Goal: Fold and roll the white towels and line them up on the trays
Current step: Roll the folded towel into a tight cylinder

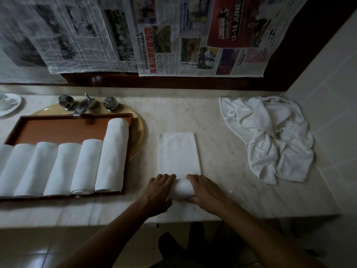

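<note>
Left hand (159,187) and right hand (204,188), fingers curled, gripping half-rolled towel (178,151) on marble surface (222,136); newspapers (193,39) behind.

Left hand (158,192) and right hand (205,190) palms down, fingers (168,177) curled forward, bare forearms extended

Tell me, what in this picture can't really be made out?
- Head view: the row of rolled towels on the tray runs off the left edge, so the count is unknown.
- The rolled end of the towel is partly covered by the left hand and right hand.
- The sink is mostly hidden under the tray.
- The towel pile is too crumpled to count.
</note>
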A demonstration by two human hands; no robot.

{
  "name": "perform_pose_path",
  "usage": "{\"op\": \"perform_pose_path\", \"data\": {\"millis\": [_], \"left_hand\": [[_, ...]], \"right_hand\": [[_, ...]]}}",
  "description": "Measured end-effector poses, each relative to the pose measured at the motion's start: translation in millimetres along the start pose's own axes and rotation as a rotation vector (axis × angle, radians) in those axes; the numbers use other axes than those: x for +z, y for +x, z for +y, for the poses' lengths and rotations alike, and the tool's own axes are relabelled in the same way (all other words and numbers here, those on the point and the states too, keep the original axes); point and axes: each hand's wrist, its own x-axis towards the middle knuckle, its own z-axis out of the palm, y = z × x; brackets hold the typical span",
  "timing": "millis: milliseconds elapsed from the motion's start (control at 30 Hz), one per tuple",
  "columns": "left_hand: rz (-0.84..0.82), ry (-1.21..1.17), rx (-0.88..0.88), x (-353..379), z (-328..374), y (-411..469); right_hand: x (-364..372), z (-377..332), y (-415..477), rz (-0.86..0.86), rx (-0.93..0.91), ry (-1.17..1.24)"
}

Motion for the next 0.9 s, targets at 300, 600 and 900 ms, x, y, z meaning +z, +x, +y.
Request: {"op": "perform_pose_path", "data": {"millis": [300, 600, 900], "left_hand": [[0.044, -0.322, 0.011, -4.8, -10.4, -39.2], [0.095, -0.407, -0.082, 4.6, -24.0, -34.8], [0.055, -0.329, -0.243, -6.3, -17.7, -25.5]], "right_hand": [[0.1, 1.4, -15.1, -0.077, 0.006, 0.164], [8.7, -2.3, -18.2, 0.145, 0.063, 0.235], [64.5, -29.7, -32.9, 0.435, -0.078, -0.142]]}}
